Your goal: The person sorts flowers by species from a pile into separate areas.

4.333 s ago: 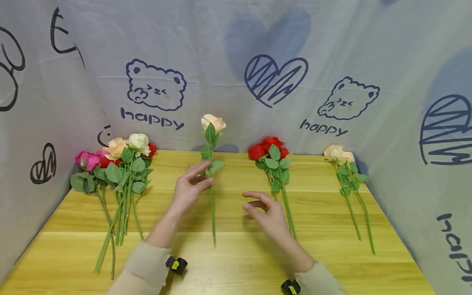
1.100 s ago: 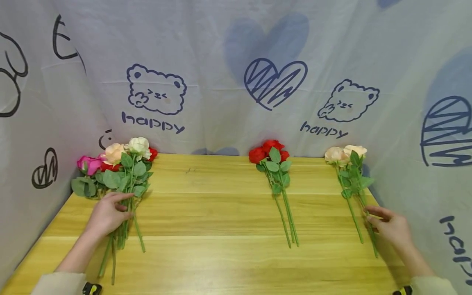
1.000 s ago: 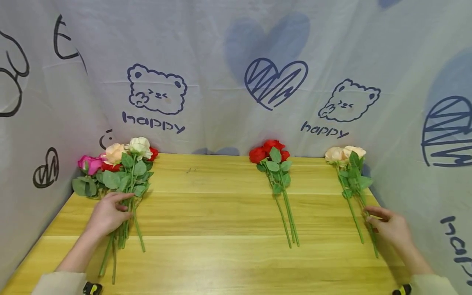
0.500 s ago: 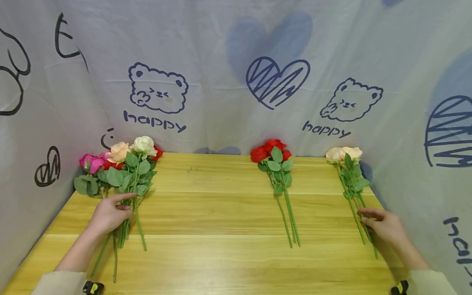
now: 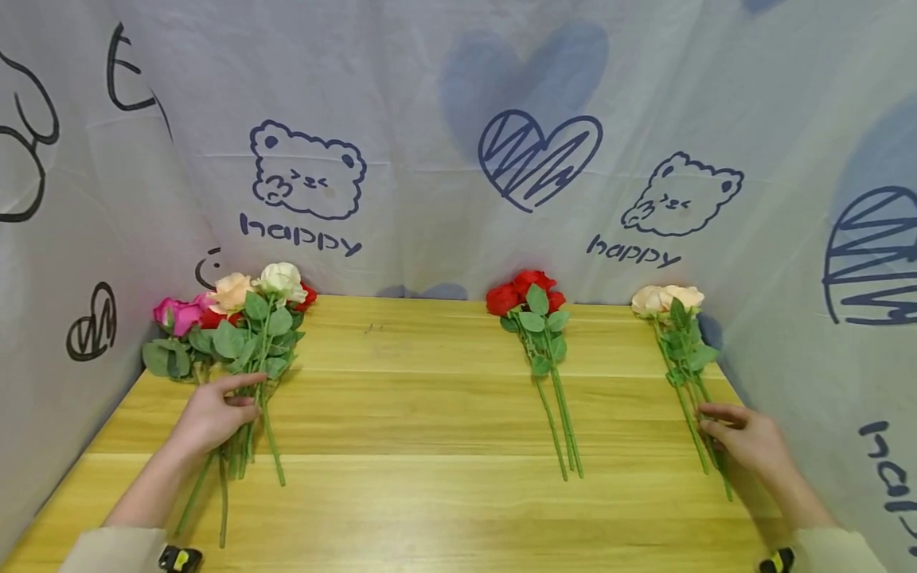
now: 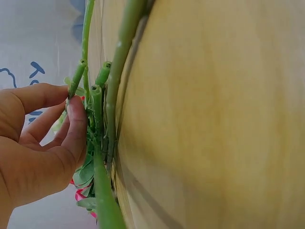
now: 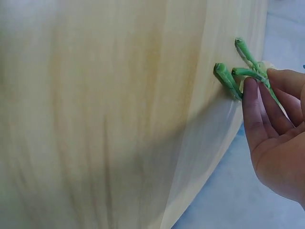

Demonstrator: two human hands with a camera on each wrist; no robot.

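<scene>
Roses of mixed colours (image 5: 229,338) are lying at the left side of the wooden table (image 5: 415,414), and the left hand (image 5: 215,414) is pinching one green stem (image 6: 76,75) among them, thumb and forefinger nearly meeting. Peach roses (image 5: 675,344) are lying at the right side, where the right hand (image 5: 748,438) is likewise pinching a stem (its other fingers are curving loosely). Red roses (image 5: 532,321) are resting between the two groups. Patterned cloth (image 5: 423,95) is hanging behind.

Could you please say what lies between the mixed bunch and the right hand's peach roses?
The head view shows red roses lying on the table there.
</scene>
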